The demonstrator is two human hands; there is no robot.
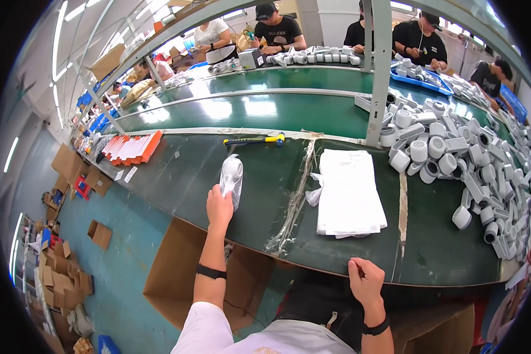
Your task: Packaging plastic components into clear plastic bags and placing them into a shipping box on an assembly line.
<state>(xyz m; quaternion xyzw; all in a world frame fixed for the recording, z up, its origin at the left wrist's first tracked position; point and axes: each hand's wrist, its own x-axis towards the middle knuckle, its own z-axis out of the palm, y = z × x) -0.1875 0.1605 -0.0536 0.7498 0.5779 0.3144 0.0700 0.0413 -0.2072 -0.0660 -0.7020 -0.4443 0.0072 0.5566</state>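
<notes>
My left hand is closed around the near end of a white device in a clear plastic bag, at the left of the dark green bench. My right hand is curled closed by the bench's near edge, with nothing showing in its fingers. Between and beyond my hands lies a stack of white plastic bags, and a crumpled clear scrap touches its left side. A yellow and black hammer rests at the far edge of the bench, beyond the bagged device.
Grey-white handheld devices are heaped on the right. Orange and white flat boxes sit at the far left. A metal post rises from the bench's far edge. An open carton stands below. Several co-workers sit across the green conveyor.
</notes>
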